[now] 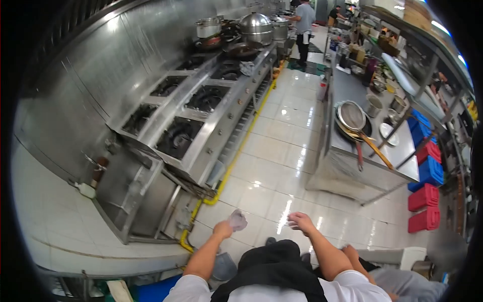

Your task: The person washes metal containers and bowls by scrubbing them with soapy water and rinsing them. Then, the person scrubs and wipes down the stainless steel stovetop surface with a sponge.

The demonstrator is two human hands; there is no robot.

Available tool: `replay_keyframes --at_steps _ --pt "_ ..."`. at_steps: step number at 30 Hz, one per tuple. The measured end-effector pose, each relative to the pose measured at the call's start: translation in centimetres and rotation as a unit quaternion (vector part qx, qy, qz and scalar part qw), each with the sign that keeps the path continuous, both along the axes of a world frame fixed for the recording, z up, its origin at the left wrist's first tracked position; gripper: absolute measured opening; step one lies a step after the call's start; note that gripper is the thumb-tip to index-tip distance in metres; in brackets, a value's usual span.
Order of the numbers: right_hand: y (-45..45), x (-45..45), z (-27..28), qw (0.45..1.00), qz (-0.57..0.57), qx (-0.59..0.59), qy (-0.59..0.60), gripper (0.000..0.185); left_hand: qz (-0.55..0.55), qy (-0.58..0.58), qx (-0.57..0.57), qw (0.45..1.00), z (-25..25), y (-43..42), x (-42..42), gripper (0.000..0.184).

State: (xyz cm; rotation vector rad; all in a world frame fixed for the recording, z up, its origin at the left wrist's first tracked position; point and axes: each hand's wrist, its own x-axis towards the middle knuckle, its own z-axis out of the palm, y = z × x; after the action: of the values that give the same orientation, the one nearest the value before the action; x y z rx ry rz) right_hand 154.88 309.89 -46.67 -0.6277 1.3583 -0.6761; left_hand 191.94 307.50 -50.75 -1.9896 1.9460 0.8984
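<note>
My left hand [222, 230] is closed around a small translucent, pale greyish piece [237, 220] that looks like crumpled plastic. It is held out in front of me over the tiled floor, and its exact kind does not show. My right hand [301, 222] hangs in the air at about the same height, fingers loosely bent and apart, with nothing seen in them. Between my arms is my black apron [274, 269].
A steel stove [176, 138] with several burners runs along the left, edged by a yellow pipe [236, 161]. At right, a steel worktable [347, 90] carries a strainer [351, 116] and pans. Another person [304, 25] stands far down the aisle; someone in grey trousers [405, 284] is close at right.
</note>
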Motion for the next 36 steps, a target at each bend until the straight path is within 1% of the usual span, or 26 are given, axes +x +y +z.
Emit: replay_keyframes --at_steps 2,4,6,8,10,12,13,14,16,17,18,19,20,22,24,25,26,27,28,29,30,31,32,33,34,36 --pt "-2.6 -1.2 -2.1 0.999 0.036 0.024 0.028 0.022 0.065 -0.016 0.027 0.997 -3.3 0.2 3.8 0.037" --pt "-5.6 -2.6 -5.2 0.992 0.086 0.062 0.073 0.023 0.085 -0.041 0.057 0.994 -4.4 0.9 6.6 0.038" --pt "-7.6 -5.3 -6.7 0.979 0.119 0.091 0.141 0.023 0.038 0.005 0.014 0.999 -8.7 2.2 10.3 0.044" --pt "-9.7 -8.0 -8.2 0.958 0.158 0.082 0.227 0.024 -0.125 0.028 -0.118 0.985 -9.3 3.5 13.5 0.05" --pt "-10.6 -10.5 -10.5 0.939 0.179 0.084 0.28 0.024 -0.065 -0.048 0.044 0.996 -7.0 2.8 13.8 0.05" --pt "-11.4 -12.8 -11.5 0.929 0.183 0.091 0.308 0.025 0.006 -0.004 0.162 0.987 -8.6 0.7 15.8 0.065" --pt "-11.2 -13.8 -11.0 0.941 0.151 0.1 0.285 0.026 -0.042 -0.026 0.269 0.962 -9.4 -1.2 15.3 0.057" --pt "-11.6 -13.9 -9.4 0.942 0.126 0.129 0.282 0.026 -0.088 -0.05 0.367 0.925 -6.9 -4.4 13.3 0.048" --pt "-12.6 -12.8 -6.0 0.956 0.025 0.187 0.226 0.026 -0.171 -0.109 0.375 0.905 -7.5 -9.4 12.5 0.036" --pt "-13.1 -12.7 -5.8 0.959 -0.006 0.195 0.207 0.025 -0.211 -0.139 0.29 0.923 -9.2 -11.4 12.6 0.032" --pt "-13.7 -12.5 -5.9 0.96 -0.037 0.204 0.187 0.024 -0.249 -0.167 0.201 0.932 -8.6 -13.9 12.3 0.028" --pt "-14.5 -12.3 -6.1 0.961 -0.068 0.211 0.166 0.023 -0.234 -0.154 0.27 0.921 -8.9 -17.8 11.0 0.023" --pt "-15.9 -12.0 -6.5 0.962 -0.084 0.208 0.157 0.022 -0.24 -0.123 0.22 0.937 -12.1 -20.3 10.9 0.027" --pt "-18.9 -11.4 -7.6 0.962 -0.122 0.203 0.138 0.02 -0.231 -0.067 0.172 0.955 -16.9 -26.6 11.5 0.034" --pt "-23.0 -11.5 -10.4 0.968 -0.094 0.191 0.13 0.022 -0.202 -0.023 0.192 0.96 -16.9 -31.8 12.1 0.042" --pt "-25.6 -11.1 -10.2 0.971 -0.13 0.166 0.115 0.022 -0.186 0.001 0.199 0.962 -16.7 -34.8 11.5 0.048" --pt "-28.8 -11.0 -10.3 0.97 -0.127 0.163 0.128 0.024 0.011 0.04 0.251 0.967 -14.0 -37.6 9.0 0.053" --pt "-31.3 -12.2 -15.5 0.974 0.011 0.1 0.203 0.026 0.217 0.078 0.255 0.939 -10.8 -40.6 6.2 0.058" --pt "-34.7 -12.5 -16.2 0.958 0.114 0.009 0.265 0.024 0.105 0.025 0.2 0.974 -10.7 -43.1 6.1 0.054" --pt "-38.2 -12.8 -16.7 0.91 0.207 -0.092 0.348 0.023 0.135 0.049 0.178 0.974 -10.1 -45.2 5.4 0.049" --pt "-41.6 -13.1 -17.1 0.842 0.268 -0.189 0.428 0.022 0.165 0.074 0.154 0.971 -9.9 -47.3 4.8 0.044" --pt "-45.5 -13.3 -18.0 0.792 0.266 -0.24 0.495 0.025 0.192 0.1 0.13 0.968 -9.5 -49.3 4.2 0.039" --pt "-49.7 -13.7 -15.9 0.775 0.298 -0.24 0.503 0.029 0.207 0.119 0.122 0.963 -7.9 -50.8 2.6 0.041" --pt "-53.1 -13.8 -11.2 0.871 0.191 -0.154 0.426 0.031 0.233 0.14 0.114 0.956 -6.5 -52.3 0.7 0.043" --pt "-56.1 -14.2 -7.2 0.936 0.08 -0.071 0.336 0.033 0.221 0.137 0.109 0.959 -7.7 -54.0 -0.1 0.042" --pt "-61.1 -16.0 -5.0 0.94 0.037 -0.101 0.325 0.035 0.207 0.133 0.094 0.965 -12.4 -56.7 0.4 0.039"
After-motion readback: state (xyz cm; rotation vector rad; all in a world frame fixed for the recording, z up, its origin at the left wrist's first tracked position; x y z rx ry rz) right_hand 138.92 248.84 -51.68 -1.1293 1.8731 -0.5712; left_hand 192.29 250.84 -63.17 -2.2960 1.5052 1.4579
